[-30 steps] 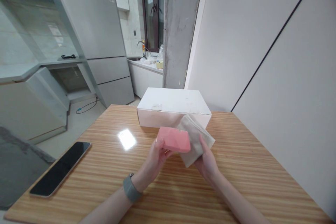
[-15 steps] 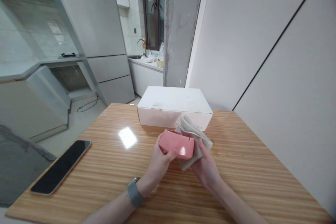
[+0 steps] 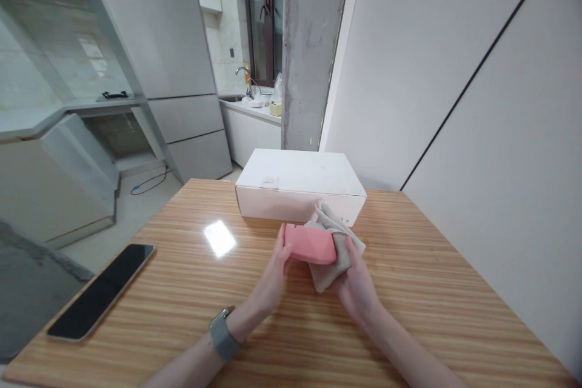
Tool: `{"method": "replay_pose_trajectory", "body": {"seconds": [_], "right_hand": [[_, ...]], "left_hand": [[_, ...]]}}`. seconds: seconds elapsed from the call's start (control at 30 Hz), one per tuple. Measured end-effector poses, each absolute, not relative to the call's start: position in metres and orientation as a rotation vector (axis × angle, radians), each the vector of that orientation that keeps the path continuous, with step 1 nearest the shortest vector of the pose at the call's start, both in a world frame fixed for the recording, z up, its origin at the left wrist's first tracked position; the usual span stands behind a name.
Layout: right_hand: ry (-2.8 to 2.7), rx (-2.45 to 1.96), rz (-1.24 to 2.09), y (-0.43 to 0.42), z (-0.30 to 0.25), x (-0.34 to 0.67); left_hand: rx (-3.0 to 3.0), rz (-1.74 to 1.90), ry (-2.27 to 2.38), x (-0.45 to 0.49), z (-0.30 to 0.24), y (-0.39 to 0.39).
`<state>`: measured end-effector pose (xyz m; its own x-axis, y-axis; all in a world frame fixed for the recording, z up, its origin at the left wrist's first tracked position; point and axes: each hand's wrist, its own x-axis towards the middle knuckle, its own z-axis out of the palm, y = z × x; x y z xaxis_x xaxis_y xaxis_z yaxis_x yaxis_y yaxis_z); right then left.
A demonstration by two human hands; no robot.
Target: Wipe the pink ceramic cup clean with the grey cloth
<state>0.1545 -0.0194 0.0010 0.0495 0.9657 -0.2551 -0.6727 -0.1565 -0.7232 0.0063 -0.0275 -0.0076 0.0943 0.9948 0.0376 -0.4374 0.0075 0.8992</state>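
My left hand [image 3: 273, 282] grips the left end of a small pink box [image 3: 310, 244] just above the wooden table [image 3: 191, 315]. My right hand [image 3: 357, 288] holds a folded beige cloth [image 3: 334, 254] against the right side of the pink box, thumb on top of the cloth. A grey watch sits on my left wrist. Right behind the pink box and the cloth lies a closed white cardboard box [image 3: 297, 185].
A black phone [image 3: 102, 291] lies face up near the table's left edge. A white wall runs along the right of the table. Beyond the table stand a concrete pillar [image 3: 313, 48], a grey fridge [image 3: 168, 60] and a kitchen counter with a sink.
The pink box has been turned in my left hand and lowered toward the table. The cloth has bunched closer round its right side. My head has shifted slightly.
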Motion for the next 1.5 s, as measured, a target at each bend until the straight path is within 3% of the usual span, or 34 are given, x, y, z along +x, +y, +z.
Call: {"method": "replay_pose_trajectory", "body": {"seconds": [0.27,0.57,1.5], "right_hand": [[-0.49,-0.854,1.597,-0.011,0.009,0.169],[-0.516,-0.76,1.623,-0.021,0.02,0.168],[-0.486,-0.834,1.465,-0.014,0.01,0.173]], "left_hand": [[1.232,1.312,0.887,0.001,-0.009,-0.029],[1.065,1.151,0.576,0.004,0.007,-0.033],[0.95,1.146,0.376,-0.004,0.004,-0.027]]}}
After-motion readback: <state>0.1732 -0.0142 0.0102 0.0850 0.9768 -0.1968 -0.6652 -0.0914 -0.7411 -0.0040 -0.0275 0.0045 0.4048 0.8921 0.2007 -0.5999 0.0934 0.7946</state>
